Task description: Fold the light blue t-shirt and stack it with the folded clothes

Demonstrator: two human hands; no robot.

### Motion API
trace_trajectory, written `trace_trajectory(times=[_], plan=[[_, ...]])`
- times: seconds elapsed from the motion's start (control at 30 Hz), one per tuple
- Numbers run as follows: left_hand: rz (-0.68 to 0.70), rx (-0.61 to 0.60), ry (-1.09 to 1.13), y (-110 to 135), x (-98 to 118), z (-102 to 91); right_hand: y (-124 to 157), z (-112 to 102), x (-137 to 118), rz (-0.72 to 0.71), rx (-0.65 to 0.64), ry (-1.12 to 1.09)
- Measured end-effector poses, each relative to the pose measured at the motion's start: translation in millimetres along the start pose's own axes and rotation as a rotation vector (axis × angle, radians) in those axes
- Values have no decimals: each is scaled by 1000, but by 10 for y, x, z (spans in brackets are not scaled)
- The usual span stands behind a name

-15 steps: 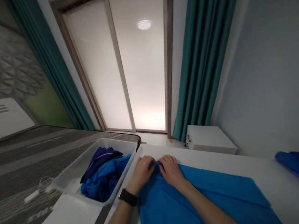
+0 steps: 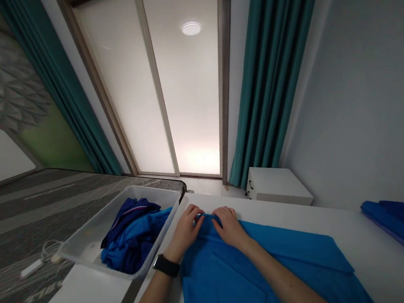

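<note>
Pinching the far edge of a bright blue cloth (image 2: 221, 270), the left hand (image 2: 188, 227) and right hand (image 2: 230, 227) sit pretty close together, thumbs and fingers narrowed onto a bit of it. The cloth's spread across the white table (image 2: 359, 251), right in front of the person. There's a clear bin (image 2: 84, 244) of crumpled blue clothes (image 2: 133, 237) just to the left, plus some folded blue clothing (image 2: 399, 228) way over right.

Plain white tabletop (image 2: 335, 222) has a bright blue fabric garment (image 2: 215, 268) lying near its left edge, folded blue-and-navy fabric stack (image 2: 397, 226) toward the right end. Grey striped bed (image 2: 20, 224) alongside holds a translucent plastic bin (image 2: 167, 198).
</note>
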State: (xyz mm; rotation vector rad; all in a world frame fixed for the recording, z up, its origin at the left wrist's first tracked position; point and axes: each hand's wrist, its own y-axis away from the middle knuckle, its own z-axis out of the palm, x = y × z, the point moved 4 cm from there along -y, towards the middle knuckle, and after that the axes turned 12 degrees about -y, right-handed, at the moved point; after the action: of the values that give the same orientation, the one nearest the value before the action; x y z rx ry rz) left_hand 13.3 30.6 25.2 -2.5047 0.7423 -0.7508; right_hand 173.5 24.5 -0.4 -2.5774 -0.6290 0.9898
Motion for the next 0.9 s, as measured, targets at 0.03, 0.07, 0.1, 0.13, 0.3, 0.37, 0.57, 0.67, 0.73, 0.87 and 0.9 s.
trace_trajectory(times=[0.03,0.07,0.1,0.13,0.3,0.37,0.57,0.67,0.73,0.87,0.9], plan=[[5,16,-1,-1,-4,-4,-1,-16,11,3,-8,1],[4,33,-14,-2,-12,-9,2,-32,24,9,-14,5],[-1,51,-33,-3,-23,-14,11,-49,38,16,-19,13],[-12,72,-52,-5,-36,-21,25,-68,53,24,-23,23],[-41,110,-97,-14,-81,-28,176,-231,158,48,-61,108],[-38,105,-107,-15,-87,-18,268,-334,218,57,-78,141],[-17,126,-67,-18,-87,-15,619,-654,420,98,-111,229],[3,154,-52,-18,-72,-42,766,-765,514,120,-112,283],[9,178,-46,-15,-70,-59,827,-831,573,137,-103,338],[8,220,-51,-5,-96,-67,887,-963,662,163,-91,409],[7,227,-55,-3,-106,-64,899,-996,678,168,-92,421]])
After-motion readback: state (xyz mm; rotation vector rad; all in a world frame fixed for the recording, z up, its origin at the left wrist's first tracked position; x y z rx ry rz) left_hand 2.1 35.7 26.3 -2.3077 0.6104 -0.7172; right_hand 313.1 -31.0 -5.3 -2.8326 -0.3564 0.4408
